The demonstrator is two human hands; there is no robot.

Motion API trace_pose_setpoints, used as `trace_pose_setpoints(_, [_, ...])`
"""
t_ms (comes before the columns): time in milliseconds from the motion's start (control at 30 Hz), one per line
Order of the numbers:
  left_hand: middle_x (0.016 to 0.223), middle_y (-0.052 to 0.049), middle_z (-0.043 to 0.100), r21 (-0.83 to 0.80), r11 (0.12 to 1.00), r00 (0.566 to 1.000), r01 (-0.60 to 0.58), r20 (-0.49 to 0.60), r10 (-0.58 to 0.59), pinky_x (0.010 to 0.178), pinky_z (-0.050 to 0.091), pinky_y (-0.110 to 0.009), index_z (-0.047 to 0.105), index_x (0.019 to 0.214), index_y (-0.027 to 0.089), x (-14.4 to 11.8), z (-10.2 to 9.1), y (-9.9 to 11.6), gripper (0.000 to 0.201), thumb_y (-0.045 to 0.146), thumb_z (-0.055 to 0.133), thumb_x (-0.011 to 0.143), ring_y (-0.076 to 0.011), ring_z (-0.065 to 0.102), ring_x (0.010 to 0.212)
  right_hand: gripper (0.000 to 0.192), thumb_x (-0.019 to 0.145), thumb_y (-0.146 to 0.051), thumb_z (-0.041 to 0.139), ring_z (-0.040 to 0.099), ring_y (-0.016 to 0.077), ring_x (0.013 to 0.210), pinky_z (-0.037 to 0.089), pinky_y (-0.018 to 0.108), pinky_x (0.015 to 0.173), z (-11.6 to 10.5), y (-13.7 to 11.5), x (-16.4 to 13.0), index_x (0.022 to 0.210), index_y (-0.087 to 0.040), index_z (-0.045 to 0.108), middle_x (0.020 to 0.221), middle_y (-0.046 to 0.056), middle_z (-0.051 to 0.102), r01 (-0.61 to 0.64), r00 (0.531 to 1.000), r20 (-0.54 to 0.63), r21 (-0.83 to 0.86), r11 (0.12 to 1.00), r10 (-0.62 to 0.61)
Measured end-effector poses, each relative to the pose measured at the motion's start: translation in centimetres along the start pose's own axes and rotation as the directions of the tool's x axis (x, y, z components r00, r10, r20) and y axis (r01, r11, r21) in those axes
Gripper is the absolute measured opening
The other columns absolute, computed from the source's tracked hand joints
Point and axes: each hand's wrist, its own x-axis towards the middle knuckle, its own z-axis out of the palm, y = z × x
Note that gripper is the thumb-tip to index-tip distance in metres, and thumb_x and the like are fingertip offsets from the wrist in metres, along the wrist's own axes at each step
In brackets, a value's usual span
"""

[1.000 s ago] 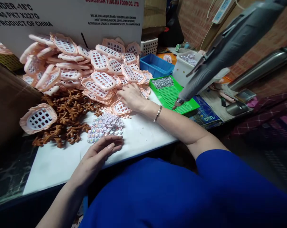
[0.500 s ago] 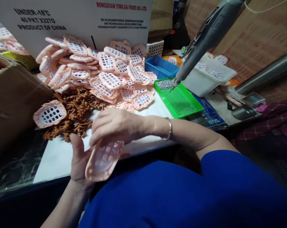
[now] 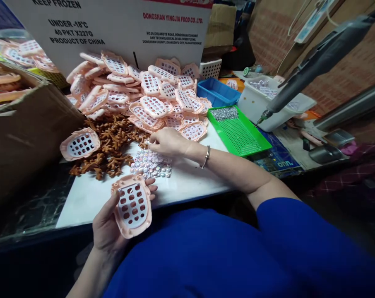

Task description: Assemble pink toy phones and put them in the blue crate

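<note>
My left hand (image 3: 108, 225) is closed around the edge of a pink plastic frame with a white, hole-filled panel (image 3: 133, 207), held tilted above the table's front edge. Its fingertips show past the far side. My right hand (image 3: 169, 141) reaches over the table with curled fingers, their tips partly hidden. It is at the far edge of a patch of small, pale, shiny pieces (image 3: 152, 163), close to brown plastic parts shaped like twigs (image 3: 113, 136). Whatever its fingers pinch, if anything, I cannot make out. A similar pink frame (image 3: 80, 144) lies on the brown parts at the left.
A heap of pink frames (image 3: 155, 106) rests against a printed white carton (image 3: 119, 25). Right of it are a blue tray (image 3: 218, 93), a green tray (image 3: 241, 134) with small metal screws, and a white bin (image 3: 256, 103). A grey power screwdriver (image 3: 311, 66) hangs above. A cardboard box (image 3: 35, 120) stands left.
My right hand has moved away from the frame, off to the far side of the small pieces. In my left hand the frame has turned so its panel faces up towards me. The view has shifted slightly.
</note>
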Motion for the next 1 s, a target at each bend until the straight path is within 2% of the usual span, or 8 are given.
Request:
trace_pose_setpoints(167, [0.103, -0.011, 0.077, 0.023, 0.998, 0.998, -0.054, -0.027, 0.054, 0.077, 0.064, -0.035, 0.073, 0.102, 0.019, 1.8, 0.7, 0.2, 0.042, 0.04, 0.083, 0.067, -0.03, 0.074, 0.093, 0.013, 0.083, -0.019, 0.058, 0.053, 0.0128, 0.073, 0.037, 0.027, 0.067, -0.7, 2.4, 0.9, 0.085, -0.014, 0.069, 0.081, 0.004, 0.065, -0.084, 0.986, -0.118, 0.244, 0.966, 0.116])
trace_pose_setpoints(267, [0.107, -0.01, 0.076, 0.041, 0.998, 0.999, -0.041, -0.015, 0.042, 0.085, 0.062, -0.044, 0.073, 0.103, 0.022, 2.1, 1.4, 0.3, 0.04, 0.044, 0.081, 0.071, -0.0329, 0.071, 0.103, 0.009, 0.084, -0.019, 0.062, 0.05, 0.0092, 0.068, 0.04, 0.024, 0.064, -0.9, 3.6, 0.8, 0.079, -0.013, 0.063, 0.074, 0.001, 0.059, -0.071, 0.961, -0.184, 0.556, 0.828, 0.206])
trace_pose_setpoints(433, [0.1, -0.01, 0.078, 0.034, 0.998, 0.99, -0.052, -0.126, 0.055, 0.09, 0.06, -0.048, 0.073, 0.096, 0.023, 2.3, 2.0, 0.3, 0.047, 0.05, 0.086, 0.061, -0.0359, 0.071, 0.105, 0.017, 0.09, -0.011, 0.055, 0.05, 0.0055, 0.056, 0.042, 0.018, 0.052, -1.7, 3.4, -1.6, 0.074, -0.014, 0.053, 0.064, -0.004, 0.052, -0.153, 0.949, -0.022, 0.838, 0.523, 0.313])
trace_pose_setpoints(533, [0.098, -0.01, 0.078, 0.029, 0.996, 0.987, -0.087, -0.136, 0.09, 0.093, 0.058, -0.049, 0.073, 0.096, 0.022, 2.5, 2.1, 0.3, 0.046, 0.049, 0.086, 0.06, -0.0371, 0.069, 0.109, 0.014, 0.09, -0.006, 0.054, 0.051, 0.0049, 0.053, 0.044, 0.017, 0.051, -1.9, 3.8, -3.7, 0.078, -0.015, 0.053, 0.063, -0.005, 0.052, -0.182, 0.947, 0.029, 0.87, 0.459, 0.321])
trace_pose_setpoints(667, [0.097, -0.01, 0.078, 0.05, 0.993, 0.977, -0.109, -0.18, 0.117, 0.095, 0.057, -0.049, 0.072, 0.101, 0.021, 2.4, 2.6, 0.1, 0.041, 0.046, 0.078, 0.069, -0.0362, 0.068, 0.11, 0.013, 0.088, -0.003, 0.053, 0.051, 0.0049, 0.055, 0.044, 0.017, 0.055, -1.6, 5.9, -6.4, 0.084, -0.012, 0.06, 0.063, -0.006, 0.052, -0.118, 0.992, 0.049, 0.734, 0.669, 0.121])
trace_pose_setpoints(800, [0.101, -0.01, 0.077, 0.079, 0.993, 0.975, -0.089, -0.196, 0.103, 0.098, 0.054, -0.054, 0.071, 0.11, 0.022, 2.1, 3.0, 0.2, 0.046, 0.044, 0.076, 0.071, -0.0379, 0.066, 0.113, 0.025, 0.084, -0.001, 0.059, 0.06, 0.0105, 0.083, 0.048, 0.025, 0.081, -1.9, 7.9, -8.8, 0.1, -0.015, 0.073, 0.09, 0.003, 0.068, 0.137, 0.964, 0.178, 0.301, 0.944, -0.197])
trace_pose_setpoints(900, [0.103, -0.008, 0.077, 0.112, 0.991, 0.98, -0.079, -0.173, 0.097, 0.096, 0.056, -0.054, 0.072, 0.11, 0.024, 2.4, 2.3, 0.4, 0.056, 0.049, 0.082, 0.061, -0.0374, 0.069, 0.107, 0.03, 0.09, -0.006, 0.057, 0.06, 0.0154, 0.104, 0.046, 0.03, 0.096, -1.9, 8.5, -10.4, 0.114, -0.016, 0.071, 0.113, 0.009, 0.067, 0.186, 0.982, -0.002, 0.102, 0.977, -0.187])
trace_pose_setpoints(1000, [0.105, -0.003, 0.077, 0.15, 0.985, 0.984, -0.083, -0.146, 0.105, 0.091, 0.059, -0.051, 0.073, 0.105, 0.027, 2.9, 1.6, 0.3, 0.057, 0.053, 0.085, 0.056, -0.0343, 0.072, 0.098, 0.028, 0.1, -0.018, 0.048, 0.061, 0.0176, 0.102, 0.048, 0.032, 0.092, -0.8, 8.3, -11.7, 0.116, -0.011, 0.069, 0.109, 0.012, 0.067, 0.074, 0.976, -0.205, -0.016, 0.997, -0.076])
